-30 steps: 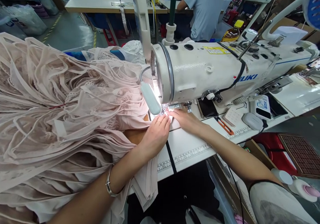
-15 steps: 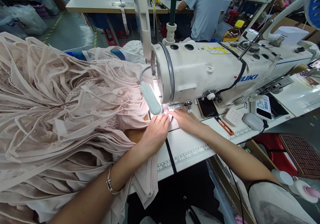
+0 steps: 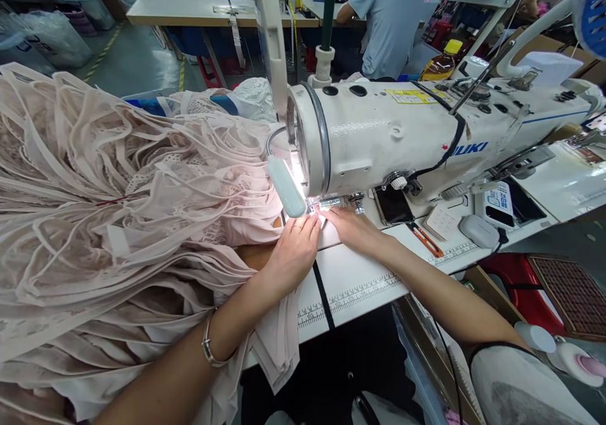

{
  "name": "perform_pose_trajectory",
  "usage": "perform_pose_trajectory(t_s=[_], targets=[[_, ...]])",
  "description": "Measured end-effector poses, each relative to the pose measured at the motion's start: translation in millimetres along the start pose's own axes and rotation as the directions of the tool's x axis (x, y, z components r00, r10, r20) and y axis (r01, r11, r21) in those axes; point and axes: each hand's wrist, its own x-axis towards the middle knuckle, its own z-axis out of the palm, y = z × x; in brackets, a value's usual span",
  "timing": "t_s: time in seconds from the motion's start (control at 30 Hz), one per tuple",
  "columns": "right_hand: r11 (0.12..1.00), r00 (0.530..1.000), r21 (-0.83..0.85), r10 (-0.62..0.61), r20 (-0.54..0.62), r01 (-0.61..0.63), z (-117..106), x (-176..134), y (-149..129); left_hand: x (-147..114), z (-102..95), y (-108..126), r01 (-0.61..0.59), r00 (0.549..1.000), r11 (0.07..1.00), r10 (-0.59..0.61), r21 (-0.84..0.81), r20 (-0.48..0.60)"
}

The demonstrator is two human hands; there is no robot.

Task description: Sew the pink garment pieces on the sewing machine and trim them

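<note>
My left hand (image 3: 294,246) lies beside the needle area of a white sewing machine (image 3: 374,137). Its fingers are together and closed on pale pink fabric (image 3: 326,238) at the machine's foot. From the other side, my right hand (image 3: 354,228) has its fingertips pressed together on the same piece, close to the left fingertips. A small pale green lamp cover (image 3: 286,187) hides part of the needle, and the fingers cover most of the fabric's edge. A big heap of pale pink lace-trimmed garments (image 3: 156,204) spreads to the left, reaching under my left forearm.
On the machine table (image 3: 369,292), marked with a printed ruler, lie a phone (image 3: 394,205), an orange cutter (image 3: 426,240), a paper pad (image 3: 442,223) and a white case (image 3: 478,230). A person in a blue shirt (image 3: 392,21) sits beyond the machine. A red stool (image 3: 521,286) stands at right.
Both hands stay almost where they were, at the machine's foot. The fabric between them has shifted very slightly; the heap looks the same.
</note>
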Motion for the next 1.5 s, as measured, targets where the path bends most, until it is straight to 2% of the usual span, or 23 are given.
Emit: perform_pose_trajectory(t_s=[0.17,0.27,0.37,0.5,0.6,0.7,0.83,0.93,1.03,1.17,1.3,1.5], targets=[[0.986,0.992,-0.168,-0.005,-0.124,-0.016,6.1,-1.6,1.3,-0.1,-4.5,-11.9,-0.008,0.999,0.999,0.007,0.033,0.032],[0.985,0.984,-0.174,-0.042,-0.172,0.011,12.5,-5.0,4.5,-1.1,-9.3,-31.0,-0.007,0.995,0.999,0.011,-0.037,0.094],[0.986,0.971,-0.148,-0.107,-0.213,0.077,17.7,-8.5,9.3,-2.5,-12.5,-43.3,-0.010,0.998,0.993,0.018,-0.116,0.064],[0.980,0.954,-0.147,-0.165,-0.250,0.131,20.8,-10.8,12.5,-2.2,-10.3,-40.3,-0.036,0.999,0.999,0.037,-0.040,0.023],[0.981,0.947,-0.152,-0.163,-0.278,0.124,23.2,-11.3,12.8,-1.6,-8.0,-34.4,-0.048,0.993,0.998,0.051,-0.026,0.105],[0.986,0.935,-0.126,-0.144,-0.323,0.108,26.4,-11.4,14.6,-2.7,-9.8,-32.7,0.011,0.986,0.999,-0.003,-0.046,0.166],[0.993,0.922,-0.071,-0.117,-0.369,0.098,28.0,-11.6,18.4,-5.3,-11.4,-37.1,0.129,0.978,0.972,-0.091,-0.197,0.190],[0.995,0.916,-0.025,-0.103,-0.388,0.102,26.3,-12.3,19.0,-6.4,-6.0,-40.7,0.160,0.980,0.921,-0.106,-0.356,0.168],[0.992,0.910,-0.003,-0.116,-0.398,0.125,24.5,-13.1,17.9,-5.3,0.2,-41.3,0.081,0.991,0.912,-0.029,-0.402,0.132],[0.980,0.892,0.008,-0.179,-0.415,0.200,24.1,-13.7,16.7,-2.3,1.0,-37.2,-0.020,0.998,0.960,0.038,-0.279,0.059],[0.962,0.853,-0.002,-0.242,-0.461,0.272,22.8,-14.2,16.1,-1.2,-2.1,-32.9,-0.039,0.997,0.979,0.052,-0.201,0.060],[0.908,0.799,-0.055,-0.394,-0.453,0.416,19.1,-14.4,14.8,-4.9,-2.3,-34.9,-0.043,0.995,0.960,0.067,-0.277,0.078]])
